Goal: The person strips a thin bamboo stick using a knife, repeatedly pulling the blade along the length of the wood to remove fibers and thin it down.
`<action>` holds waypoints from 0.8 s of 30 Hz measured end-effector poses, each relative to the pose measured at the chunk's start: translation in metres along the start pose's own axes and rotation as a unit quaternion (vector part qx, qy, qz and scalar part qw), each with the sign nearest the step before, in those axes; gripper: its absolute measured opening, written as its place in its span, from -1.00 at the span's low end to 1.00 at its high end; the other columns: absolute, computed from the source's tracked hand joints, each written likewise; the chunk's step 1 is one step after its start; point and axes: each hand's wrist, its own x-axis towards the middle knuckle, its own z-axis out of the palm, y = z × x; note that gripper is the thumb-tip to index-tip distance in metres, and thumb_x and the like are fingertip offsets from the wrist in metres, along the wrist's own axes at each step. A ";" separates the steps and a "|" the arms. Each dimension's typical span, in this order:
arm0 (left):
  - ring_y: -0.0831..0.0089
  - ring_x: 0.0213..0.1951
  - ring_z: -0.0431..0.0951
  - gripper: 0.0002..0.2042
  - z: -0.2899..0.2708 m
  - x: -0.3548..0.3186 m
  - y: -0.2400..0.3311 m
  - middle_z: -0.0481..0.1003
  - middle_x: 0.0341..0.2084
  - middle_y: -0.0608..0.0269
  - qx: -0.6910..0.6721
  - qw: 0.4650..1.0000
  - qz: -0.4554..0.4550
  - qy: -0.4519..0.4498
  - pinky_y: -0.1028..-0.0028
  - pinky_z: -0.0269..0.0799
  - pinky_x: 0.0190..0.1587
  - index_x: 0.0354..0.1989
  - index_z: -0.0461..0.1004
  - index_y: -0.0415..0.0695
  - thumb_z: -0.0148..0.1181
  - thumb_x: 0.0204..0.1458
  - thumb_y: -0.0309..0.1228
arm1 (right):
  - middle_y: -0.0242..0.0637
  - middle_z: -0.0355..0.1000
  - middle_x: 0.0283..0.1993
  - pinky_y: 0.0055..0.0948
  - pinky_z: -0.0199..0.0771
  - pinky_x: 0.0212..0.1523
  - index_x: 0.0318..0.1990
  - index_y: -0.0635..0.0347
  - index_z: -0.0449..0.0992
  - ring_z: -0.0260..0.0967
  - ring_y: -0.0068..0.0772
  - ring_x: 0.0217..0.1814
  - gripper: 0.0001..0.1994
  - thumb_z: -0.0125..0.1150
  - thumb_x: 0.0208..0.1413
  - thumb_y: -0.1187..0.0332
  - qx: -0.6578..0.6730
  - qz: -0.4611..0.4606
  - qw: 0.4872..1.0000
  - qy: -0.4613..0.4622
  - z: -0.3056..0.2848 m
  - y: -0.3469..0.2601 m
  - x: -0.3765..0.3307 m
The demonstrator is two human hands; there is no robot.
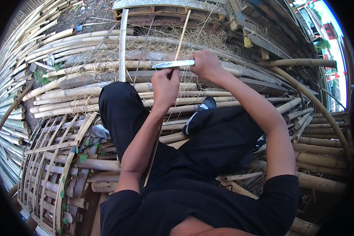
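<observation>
Your right hand (205, 65) is closed in a full fist round the handle of a knife (173, 64), and your left hand (165, 84) is closed, thumb uppermost, round a thin bamboo strip (182, 35) just below the blade. Both grips are fully shut on what they hold.

Knife: the blade lies roughly level across the view, its long axis running from the right fist toward the left, tip pointing left and very slightly downward. It is held crosswise to the strip, apparently so that the edge can bear on it while the left hand steadies it close under the blade.

Strip: its long axis runs steeply away from you, the free upper end pointing up and a little to the right, toward the stacked timber (165, 11) at the far side. The lower part seems to pass down behind the left forearm toward your lap (the run between fist and lap is largely hidden by the arm).

Setting: both hands are raised in front of your knees, above a bed of bamboo poles (86, 94) on which you sit. An upright bamboo slat (122, 47) stands well to the left of the knife, and a woven bamboo frame (55, 165) lies beside your left leg.
</observation>
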 end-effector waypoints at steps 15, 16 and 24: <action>0.78 -0.67 0.08 -0.76 -0.012 -0.006 0.005 0.23 -0.72 0.53 -0.092 0.992 -0.014 -0.080 0.61 -0.05 -0.66 -0.29 0.53 -0.31 0.12 0.16 -0.33 | 0.21 0.48 -0.33 -0.03 0.44 -0.13 -0.37 0.43 0.55 0.46 0.19 -0.17 -0.58 0.01 0.06 0.13 0.063 0.373 0.897 0.230 -0.054 0.158 -0.013; 0.81 -0.72 0.08 -0.76 -0.017 -0.001 0.007 0.26 -0.71 0.55 -0.094 0.993 -0.012 -0.078 0.64 -0.09 -0.71 -0.24 0.55 -0.27 0.13 0.16 -0.31 | 0.20 0.48 -0.35 -0.03 0.44 -0.14 -0.39 0.41 0.55 0.46 0.20 -0.20 -0.59 0.02 0.06 0.13 0.067 0.332 0.923 0.183 -0.055 0.133 -0.014; 0.72 -0.60 0.10 -0.63 -0.022 -0.013 0.021 0.22 -0.73 0.43 -0.024 0.999 0.021 -0.018 0.55 0.09 -0.58 0.06 0.40 -0.34 0.12 0.13 -0.37 | 0.21 0.43 -0.45 -0.01 0.42 -0.20 -0.50 0.40 0.51 0.44 0.19 -0.30 -0.64 0.04 0.03 0.20 0.087 0.049 0.995 0.014 -0.037 0.007 -0.020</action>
